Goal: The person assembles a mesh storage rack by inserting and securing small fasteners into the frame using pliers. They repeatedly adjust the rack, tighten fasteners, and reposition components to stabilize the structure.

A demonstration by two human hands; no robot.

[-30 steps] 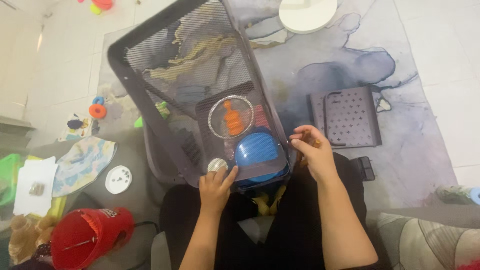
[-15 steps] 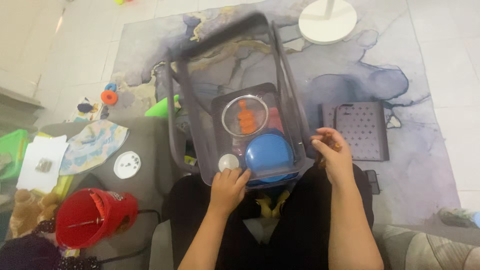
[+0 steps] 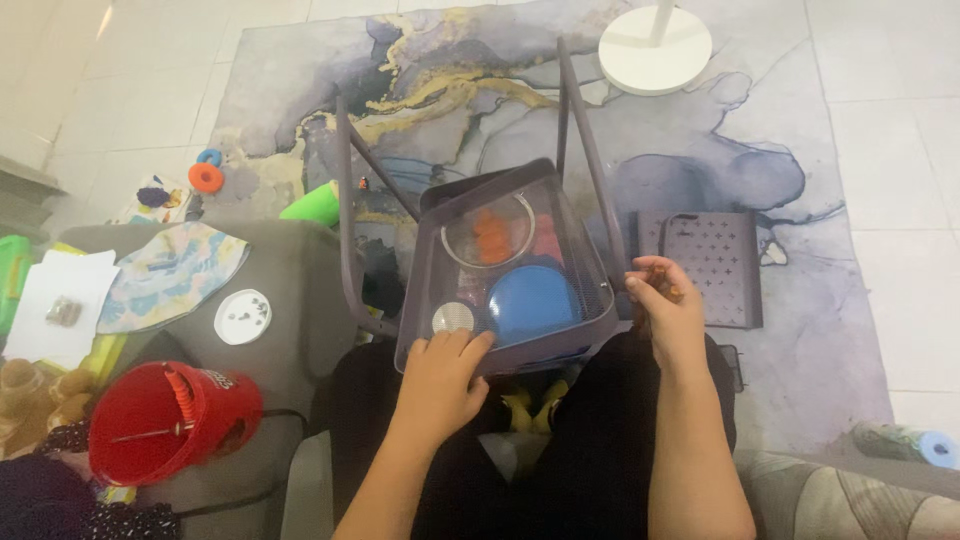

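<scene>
basket [image 3: 590, 180] now tipped lower toward lap than half second back, mesh bin closer to knees. left hand [image 3: 438, 385] grips near rim, fingers curled over edge beside small silver lid [image 3: 452, 318]. right hand [image 3: 668, 305] at right rim, fingertips pinched on something small, cannot tell what. inside: blue bowl [image 3: 533, 300], clear cup [image 3: 487, 232] with orange bits. sorting looks midway. white card [image 3: 55, 300] on left, red bucket [image 3: 165, 425] lower left.

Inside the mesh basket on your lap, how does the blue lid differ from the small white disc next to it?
The blue lid is much larger than the small white disc. The lid is plain blue, the disc pale and speckled. The left hand touches the disc's side of the mesh basket, not the lid's. Both are round and lie inside it.
</scene>
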